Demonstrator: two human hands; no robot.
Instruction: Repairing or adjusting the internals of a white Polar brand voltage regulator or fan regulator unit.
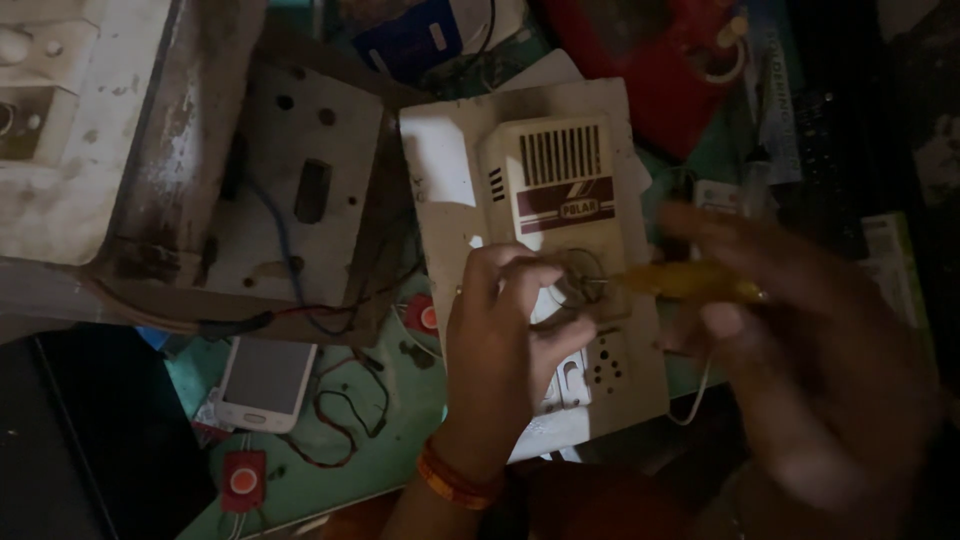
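Left hand point(505, 335) curled over the middle of a cream wall-plate point(450, 170), thumb and fingertips pinched together at a round knob socket point(580, 278); orange thread band point(452, 478) around the wrist. Right hand point(800, 350) blurred, closed around a yellow-handled screwdriver point(690, 282) with its tip at the same socket. On the plate, a raised housing point(550, 180) with a slotted grille above a maroon band label. Just left, a grimy metal panel point(300, 190) with punched holes – blue and red wires point(290, 290) trailing from it. Below that, a white phone point(265, 378) face up on green matting, a small red button piece point(243, 480) near it. Red casing point(650, 70) at top, partly hidden behind the plate.
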